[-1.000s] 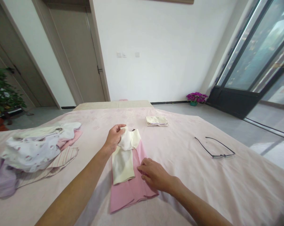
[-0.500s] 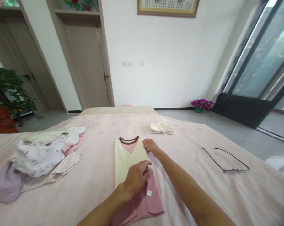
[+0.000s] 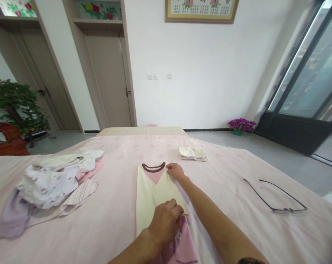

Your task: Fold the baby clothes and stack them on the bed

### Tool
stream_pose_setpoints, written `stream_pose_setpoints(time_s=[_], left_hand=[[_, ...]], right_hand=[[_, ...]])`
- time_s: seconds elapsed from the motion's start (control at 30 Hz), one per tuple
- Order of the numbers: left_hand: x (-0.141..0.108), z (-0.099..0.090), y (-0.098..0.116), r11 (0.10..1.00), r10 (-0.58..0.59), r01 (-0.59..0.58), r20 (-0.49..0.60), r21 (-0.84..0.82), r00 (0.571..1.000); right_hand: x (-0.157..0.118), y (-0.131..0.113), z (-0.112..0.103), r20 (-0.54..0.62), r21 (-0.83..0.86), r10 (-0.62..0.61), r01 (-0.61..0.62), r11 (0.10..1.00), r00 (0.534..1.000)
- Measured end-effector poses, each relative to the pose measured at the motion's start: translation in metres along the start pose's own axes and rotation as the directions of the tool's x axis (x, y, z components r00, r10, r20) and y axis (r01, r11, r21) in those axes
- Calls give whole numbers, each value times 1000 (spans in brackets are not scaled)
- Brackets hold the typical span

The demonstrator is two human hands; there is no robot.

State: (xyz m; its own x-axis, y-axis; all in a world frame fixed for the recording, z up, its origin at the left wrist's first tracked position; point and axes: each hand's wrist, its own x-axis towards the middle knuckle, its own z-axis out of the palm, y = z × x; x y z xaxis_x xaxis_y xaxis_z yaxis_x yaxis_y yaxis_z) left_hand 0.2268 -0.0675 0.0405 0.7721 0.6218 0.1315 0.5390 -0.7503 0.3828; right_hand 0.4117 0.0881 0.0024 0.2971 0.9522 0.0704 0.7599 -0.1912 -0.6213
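the pink and cream top (image 3: 145, 201) lies on the pink cloth (image 3: 105, 220) by its near edge, roughly midway between left and right, with its brown collar (image 3: 153, 169) toward the far edge. the 2 cream sleeves lie down over the pink body, side by side below the collar

the left hand (image 3: 167, 218) has its fingers together, clamped on the lower end of 1 sleeve; the thumb is partly hidden. the right hand (image 3: 175, 172) has its fingertips pinched on the shoulder beside the collar. held at both ends like this, the sleeve is probably being kept straight and flat, the shoulder serving as an anchor

a loose pile of clothes (image 3: 50, 185) sits toward the left edge, and a folded cream cloth (image 3: 192, 154) lies near the far edge, right of the collar; each seems set apart to leave working room around the top. the glasses (image 3: 285, 211) lie near the right edge, their arms unfolded, likely out of the way of the sleeves

the clearest container is a green pot (image 3: 238, 132) on the floor beyond the cloth, with purple flowers (image 3: 242, 124) in it
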Motion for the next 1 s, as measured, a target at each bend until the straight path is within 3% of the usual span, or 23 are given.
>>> stream_pose_setpoints(time_s=[0.2, 0.33, 0.47, 0.63, 0.83, 1.0], left_hand=[[-10, 0, -4, 997, -6, 14, 92, -82, 996], [-9, -6, -10, 989, 52, -47, 38, -139, 998], [1, -3, -22, 999, 39, -38, -74, 15, 996], [-4, 11, -38, 989, -18, 4, 97, 149, 995], [-21, 9, -39, 975, -10, -23, 147, 221, 989], [-34, -2, -25, 965, 141, -153, 69, 215, 988]], right_hand=[[-6, 11, -4, -27, -92, -65, 62, 994, 997], [-16, 13, -9, -62, -169, -131, 119, 978, 989], [-24, 11, -10, 37, -254, -244, 245, 936, 969], [-26, 14, -6, 209, -327, -284, 340, 882, 936], [-26, 18, -9, 198, -379, -229, 290, 879, 953], [-45, 15, -12, 218, -375, -273, 339, 863, 937]])
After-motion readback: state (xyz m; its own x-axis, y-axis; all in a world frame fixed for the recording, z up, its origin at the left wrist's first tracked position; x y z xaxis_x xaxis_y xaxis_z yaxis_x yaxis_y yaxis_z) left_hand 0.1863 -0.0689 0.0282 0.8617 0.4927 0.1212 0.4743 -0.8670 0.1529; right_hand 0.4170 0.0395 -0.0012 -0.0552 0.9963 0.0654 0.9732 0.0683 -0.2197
